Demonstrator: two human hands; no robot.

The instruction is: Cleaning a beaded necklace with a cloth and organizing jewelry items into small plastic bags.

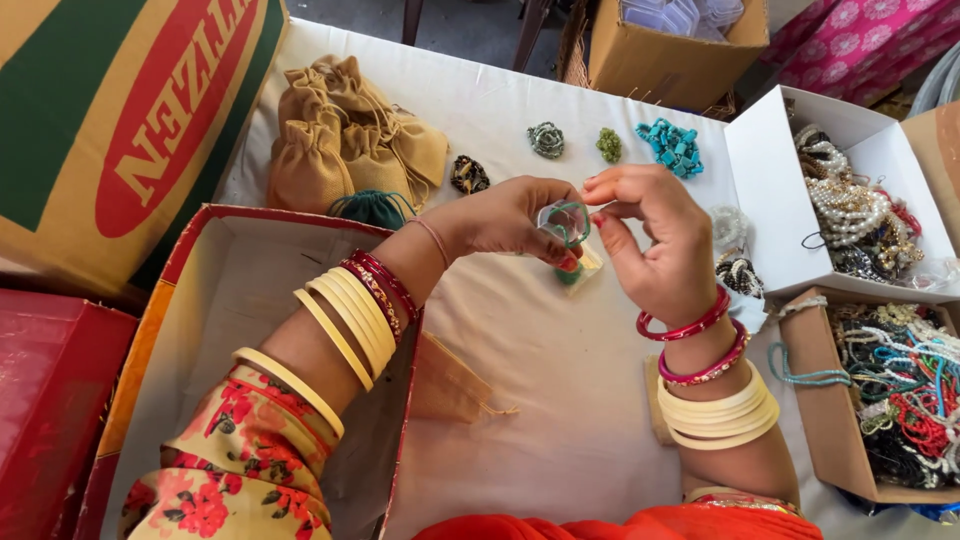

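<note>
At the far left of the frame a red box [45, 400] sits under a large printed cardboard carton [130, 110]. Right of them lies one open, empty cardboard tray with a red rim [230, 290], and above it a heap of tan drawstring cloth pouches [345, 135], about four, with one dark green pouch [372, 208].

At centre, the left hand [500, 218] and right hand [655, 240] meet above the white-covered desk [560, 400]. Both pinch a small clear plastic packet holding a green beaded piece [566, 222], the fingertips closed on its edges. The step in hand looks like bagging or closing that packet; the next move would call for a firm, even pinch along its mouth.

Four small bead bundles [610, 145] lie in a row in the upper middle. At right are one white box of pearl strings [850, 200] and one brown box of mixed coloured bead strings [900, 400].
</note>
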